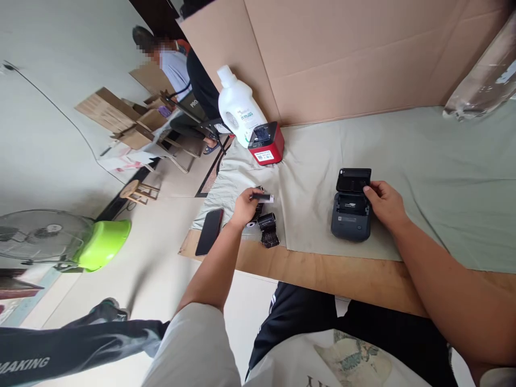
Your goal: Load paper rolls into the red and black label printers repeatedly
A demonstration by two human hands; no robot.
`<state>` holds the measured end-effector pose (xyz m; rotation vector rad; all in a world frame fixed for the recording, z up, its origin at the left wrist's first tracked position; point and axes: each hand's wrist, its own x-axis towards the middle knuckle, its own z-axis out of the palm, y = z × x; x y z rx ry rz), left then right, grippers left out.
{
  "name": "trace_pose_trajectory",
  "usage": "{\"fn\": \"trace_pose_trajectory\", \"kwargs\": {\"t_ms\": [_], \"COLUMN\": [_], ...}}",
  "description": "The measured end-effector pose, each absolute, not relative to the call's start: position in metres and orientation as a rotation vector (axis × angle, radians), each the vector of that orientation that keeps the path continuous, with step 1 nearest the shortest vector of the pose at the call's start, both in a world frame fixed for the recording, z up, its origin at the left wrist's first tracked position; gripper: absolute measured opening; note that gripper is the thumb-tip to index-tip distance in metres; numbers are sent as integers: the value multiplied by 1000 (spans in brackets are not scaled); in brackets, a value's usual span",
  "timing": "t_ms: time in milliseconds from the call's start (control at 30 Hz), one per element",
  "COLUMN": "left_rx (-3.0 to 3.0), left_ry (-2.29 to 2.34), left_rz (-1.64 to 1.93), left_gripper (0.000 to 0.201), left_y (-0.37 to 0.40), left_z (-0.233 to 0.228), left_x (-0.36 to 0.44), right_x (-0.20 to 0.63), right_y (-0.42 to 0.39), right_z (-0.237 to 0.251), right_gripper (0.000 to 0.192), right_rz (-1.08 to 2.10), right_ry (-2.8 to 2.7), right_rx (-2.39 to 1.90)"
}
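My left hand [243,208] is closed on a thin black roll with a white end [263,198], held just above the cloth. Close by lie a black ribbon roll [266,219] with its film partly unwound and a small white-ended roll [250,224]. A dark portable label printer [350,228] stands to the right with its lid [353,180] up and its inner bay showing. My right hand [385,204] pinches the right edge of that lid, thumb on the inner face and fingers behind.
A red and black box-shaped device [271,148] and a white detergent bottle [239,107] stand at the back. A phone [209,231] lies at the left edge. Cardboard [363,54] walls the rear. Another person [175,67] sits far left; a dark-trousered leg [80,344] shows lower left.
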<state>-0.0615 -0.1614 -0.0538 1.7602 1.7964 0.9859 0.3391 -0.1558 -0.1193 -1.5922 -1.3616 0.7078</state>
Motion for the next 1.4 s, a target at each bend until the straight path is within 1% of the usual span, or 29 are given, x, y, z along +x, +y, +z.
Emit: {"fn": "trace_pose_trajectory", "kwargs": {"t_ms": [100,200,267,367,467,533,567,667,733,867,967,1067,1133,1233,1400], "left_rx": [2005,2232,2353,2453,2469,2459,2449,2382,2262,1837,1769,1932,2046,2230,2394], "left_ry": [1738,1697,1680,1723,1857,1910,1924,1881,1686,1059,853,841,889,1035,1126], "left_rz": [666,632,601,368,113,20,-4,27,131,255,365,547,591,506,374], "left_gripper": [33,42,41,36,41,42,39,27,25,32,36,34,34,29,22], "left_y": [-184,-208,-221,-230,-228,-225,-223,-221,-220,-212,-197,-179,-170,-162,-161], "left_z": [-52,-43,-38,-36,-42,-46,-47,-42,-32,-7,2,-8,-19,-34,-40], "left_x": [-76,-70,-60,-42,-30,-25,-23,-16,-8,21,61,109,136,159,160], "right_x": [338,338,338,338,337,337,337,336,334,332,332,334,334,335,333], "right_y": [-157,-157,-157,-156,-156,-157,-157,-157,-158,-159,-158,-157,-156,-157,-159], "right_z": [-117,-116,-117,-119,-118,-118,-117,-115,-114,-111,-111,-113,-115,-115,-113], "right_gripper": [42,41,42,41,40,39,38,36,35,31,32,35,34,34,35], "right_rz": [704,707,707,721,746,749,748,762,788,827,815,780,772,780,788], "right_ry": [-1369,-1366,-1366,-1356,-1349,-1355,-1359,-1363,-1352,-1333,-1349,-1369,-1372,-1370,-1373], "right_rx": [-1604,-1615,-1608,-1603,-1622,-1620,-1612,-1586,-1590,-1601,-1602,-1616,-1614,-1587,-1570]}}
